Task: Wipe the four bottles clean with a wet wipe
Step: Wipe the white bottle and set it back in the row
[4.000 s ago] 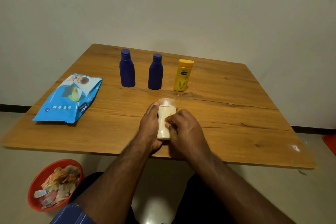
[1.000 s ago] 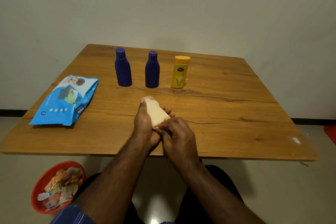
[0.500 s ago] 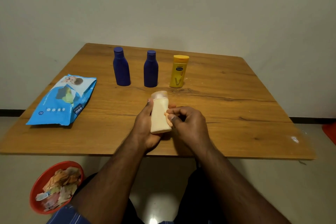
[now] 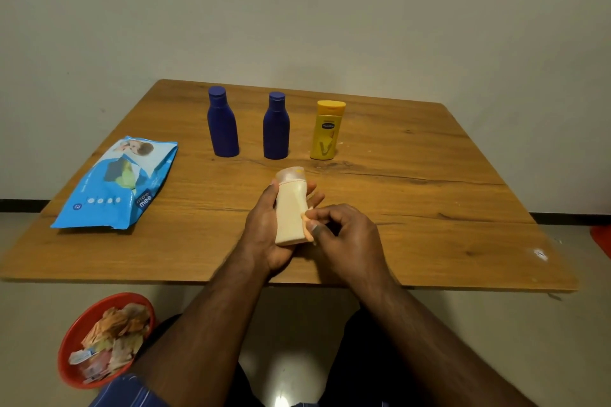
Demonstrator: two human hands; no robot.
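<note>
My left hand (image 4: 264, 228) grips a cream bottle (image 4: 290, 208) with a clear cap, held almost upright above the near middle of the wooden table (image 4: 413, 208). My right hand (image 4: 344, 235) pinches a small crumpled wet wipe (image 4: 308, 228) against the bottle's lower right side. Two dark blue bottles (image 4: 222, 122) (image 4: 276, 127) and a yellow bottle (image 4: 326, 130) stand in a row further back on the table.
A blue pack of wet wipes (image 4: 119, 182) lies on the table's left side. On the floor at lower left stands a red bin (image 4: 99, 340) holding crumpled used wipes. A wall rises just behind the table.
The cream bottle went from tilted to nearly upright in my left hand, and my right hand with the wipe shifted from its base to its lower right side.
</note>
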